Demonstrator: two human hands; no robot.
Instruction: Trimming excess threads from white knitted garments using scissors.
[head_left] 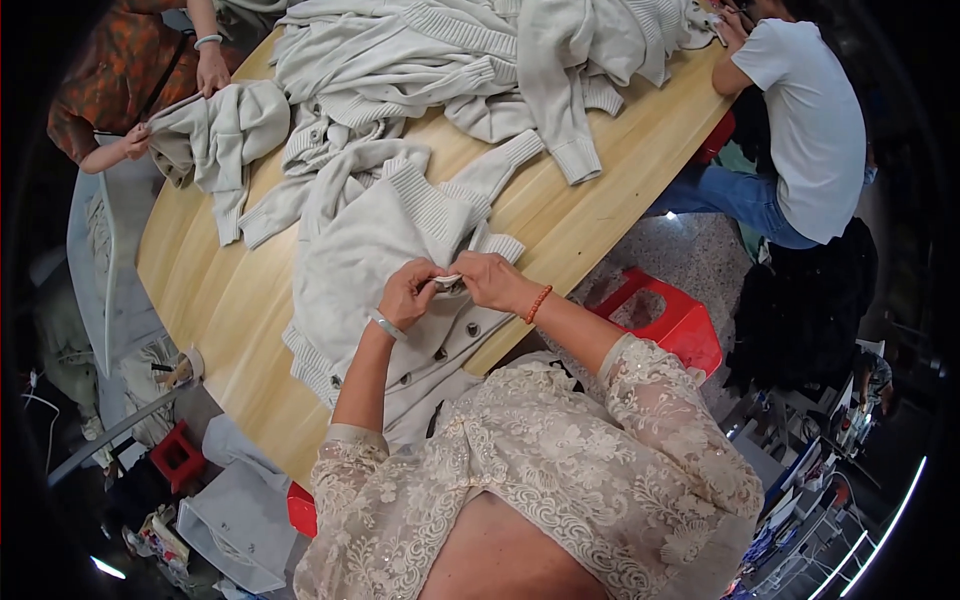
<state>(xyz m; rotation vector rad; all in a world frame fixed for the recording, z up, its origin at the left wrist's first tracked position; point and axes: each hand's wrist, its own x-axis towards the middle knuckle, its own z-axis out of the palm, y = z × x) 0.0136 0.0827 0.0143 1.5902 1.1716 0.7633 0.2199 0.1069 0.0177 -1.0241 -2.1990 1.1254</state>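
Note:
Spread on the wooden table in front of me is a light grey knitted cardigan (345,255) with ribbed cuffs and dark buttons along its front edge. My left hand (408,294) pinches that edge between thumb and fingers. Close beside it, my right hand (490,281) grips the same edge, so a short folded piece of the cardigan's band stretches between the two. Several buttons show below my hands, toward my lap. Whether a button lies inside either pinch is hidden by my fingers.
More grey knitwear (400,60) is heaped across the far part of the wooden table (620,190). At the far left a person (130,80) handles a grey garment; at the right sits a person in a white shirt (815,130). A red stool (675,325) stands right of me.

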